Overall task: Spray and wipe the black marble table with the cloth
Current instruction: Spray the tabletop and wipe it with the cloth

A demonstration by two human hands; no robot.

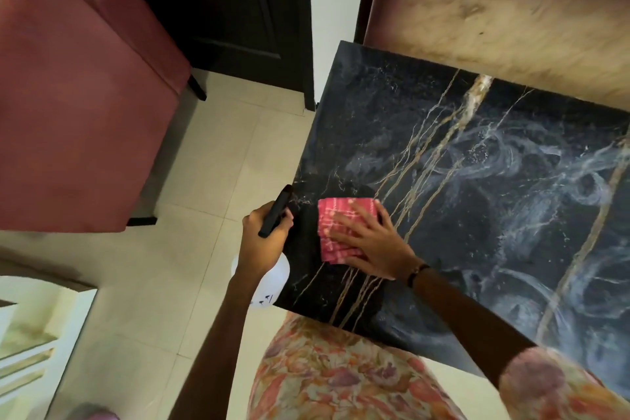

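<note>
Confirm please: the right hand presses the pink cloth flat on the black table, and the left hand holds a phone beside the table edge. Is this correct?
Not quite. The left hand holds a spray bottle, white with a black trigger head, not a phone. The rest stands: the right hand presses the pink cloth flat on the black table, as the head view shows.

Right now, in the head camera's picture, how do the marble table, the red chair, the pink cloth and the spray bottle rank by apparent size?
1. Black marble table, partly cut off by the frame.
2. Red chair, also cut off; close to the table, so these two are unsure.
3. Pink cloth and spray bottle: both partly hidden by hands, too alike to rank.
</note>
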